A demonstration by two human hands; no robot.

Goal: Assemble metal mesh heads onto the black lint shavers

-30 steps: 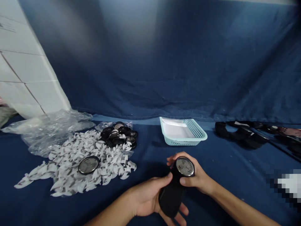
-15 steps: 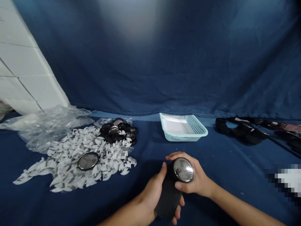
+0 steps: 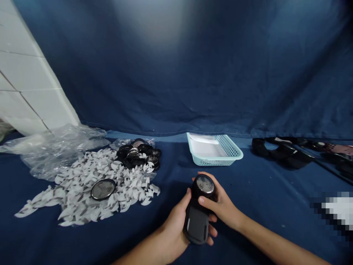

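A black fabric shaver [image 3: 197,225] with a round, perforated metal head [image 3: 204,183] is held between both hands in front of me. My left hand [image 3: 176,228] wraps around its body from the left and below, fingertips showing on the right side. My right hand [image 3: 219,202] grips the head end, its thumb lying across just below the metal mesh. To the left, one black-rimmed mesh cap [image 3: 103,189] rests on a pile of small white curved pieces [image 3: 82,200]. More black caps with metal mesh [image 3: 138,152] lie heaped behind that pile.
A light blue plastic basket [image 3: 216,161] holding something white and flat stands beyond my hands. Crumpled clear plastic [image 3: 63,145] lies at the back left. Several black items [image 3: 286,154] sit at the right rear. A blue cloth [image 3: 176,73] hangs behind.
The fabric shaver has tilted so its front face shows more, and its head has shifted slightly left and up. My right hand has moved left with it, still gripping.
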